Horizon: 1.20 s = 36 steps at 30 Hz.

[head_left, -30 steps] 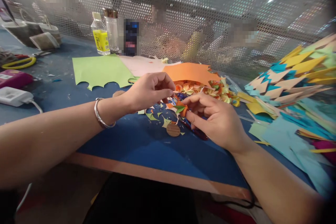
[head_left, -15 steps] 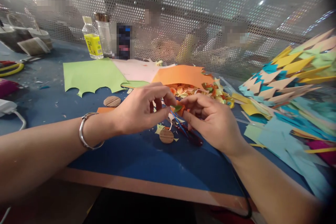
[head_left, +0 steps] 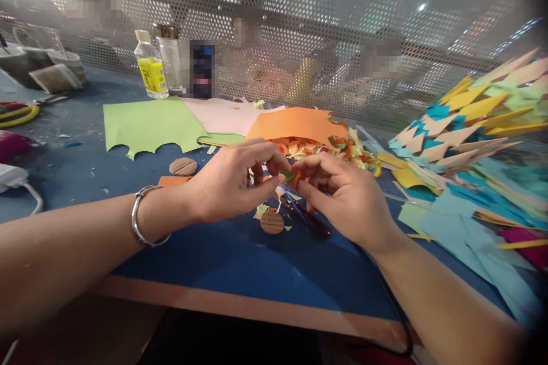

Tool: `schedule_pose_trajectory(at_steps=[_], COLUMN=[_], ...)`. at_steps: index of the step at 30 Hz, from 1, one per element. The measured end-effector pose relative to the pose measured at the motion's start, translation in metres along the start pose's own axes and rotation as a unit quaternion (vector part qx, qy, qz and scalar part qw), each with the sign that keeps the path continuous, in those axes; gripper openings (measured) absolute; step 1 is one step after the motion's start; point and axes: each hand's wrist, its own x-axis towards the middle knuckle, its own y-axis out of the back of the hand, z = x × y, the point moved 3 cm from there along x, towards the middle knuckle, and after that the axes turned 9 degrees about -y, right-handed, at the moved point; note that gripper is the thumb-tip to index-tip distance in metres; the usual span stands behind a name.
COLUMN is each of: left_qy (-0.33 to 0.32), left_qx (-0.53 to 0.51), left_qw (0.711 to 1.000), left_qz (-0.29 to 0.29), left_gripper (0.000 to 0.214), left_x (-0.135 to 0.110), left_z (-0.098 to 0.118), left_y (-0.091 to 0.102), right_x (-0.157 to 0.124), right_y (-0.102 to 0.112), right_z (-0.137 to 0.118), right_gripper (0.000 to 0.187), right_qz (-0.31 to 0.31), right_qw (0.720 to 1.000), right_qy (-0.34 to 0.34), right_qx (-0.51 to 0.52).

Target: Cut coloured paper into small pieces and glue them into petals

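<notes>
My left hand [head_left: 233, 182] and my right hand [head_left: 342, 197] meet above the blue table [head_left: 240, 251], fingers pinched together on a small orange and green paper piece [head_left: 291, 177]. A silver bangle [head_left: 143, 222] circles my left wrist. Just below the hands lie a round wooden disc [head_left: 272, 221], dark red scissors [head_left: 310, 222] and small paper scraps. A second wooden disc [head_left: 183, 166] lies left of my left hand. Behind the hands sits a heap of small folded paper pieces [head_left: 338, 151] under an orange sheet [head_left: 295, 122].
A green sheet [head_left: 145, 122] with a scalloped edge and a pale pink sheet [head_left: 222, 114] lie at the back. Bottles [head_left: 150, 71] stand by the perforated metal screen [head_left: 299, 23]. A big pile of coloured paper offcuts [head_left: 479, 165] fills the right. Yellow-handled scissors [head_left: 17, 114] lie far left.
My left hand has come nearer and closed in on the right hand, so both now pinch the small paper piece. The view shifted slightly, and the second wooden disc is uncovered.
</notes>
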Motion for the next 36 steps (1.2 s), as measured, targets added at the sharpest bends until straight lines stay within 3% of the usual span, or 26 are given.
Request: schedule_pose_trajectory(at_steps=[27,36], left_qy=[0.01,0.011], left_qx=[0.004,0.01], left_qw=[1.0,1.0], left_qz=[-0.012,0.023], left_gripper=[0.019,0.017], left_x=[0.0004,-0.0003], left_z=[0.0013,0.0002], left_y=[-0.0004,0.0003], right_x=[0.0007,0.0003], right_y=[-0.0008,0.0002], right_z=[0.0,-0.0012], right_gripper=[0.014,0.013], right_qz=[-0.007,0.0], right_qw=[1.0,1.0], right_qy=[-0.012,-0.01], right_qx=[-0.002,-0.001])
